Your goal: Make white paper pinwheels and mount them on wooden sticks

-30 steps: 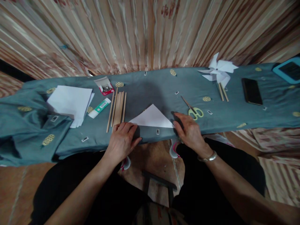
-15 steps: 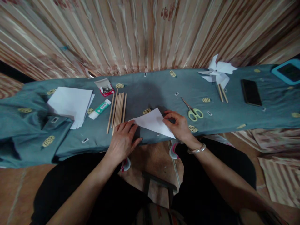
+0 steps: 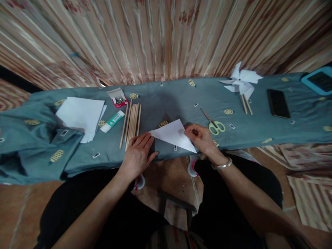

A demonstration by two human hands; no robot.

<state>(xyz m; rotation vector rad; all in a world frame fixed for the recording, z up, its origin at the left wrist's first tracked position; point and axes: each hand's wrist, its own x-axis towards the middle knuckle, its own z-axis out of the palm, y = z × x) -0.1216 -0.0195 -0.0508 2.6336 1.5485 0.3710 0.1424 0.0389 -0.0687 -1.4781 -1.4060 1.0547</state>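
Observation:
A sheet of white paper (image 3: pixel 174 134), folded into a triangle, lies near the table's front edge between my hands. My right hand (image 3: pixel 201 138), with a silver bracelet at its wrist, pinches the triangle's right edge between thumb and fingers. Stretched out flat on the cloth, the fingers of my left hand (image 3: pixel 138 152) touch the paper's left corner; the thumb is spread toward me. Just beyond the left fingertips lie several wooden sticks (image 3: pixel 132 121). Scissors (image 3: pixel 216 127) with pale green handles rest beyond my right hand.
A green-blue cloth (image 3: pixel 176 98) covers the narrow table. On the left are a paper stack (image 3: pixel 80 116), a glue tube (image 3: pixel 112 121) and a small red box (image 3: pixel 119 98) of metal pieces. On the right are a paper pinwheel (image 3: pixel 241 79), a phone (image 3: pixel 278 103) and a blue-framed device (image 3: pixel 319 81).
The folded paper and my right hand have shifted slightly to the right. My left hand's fingertips stay at the paper's left corner. The view has turned a little.

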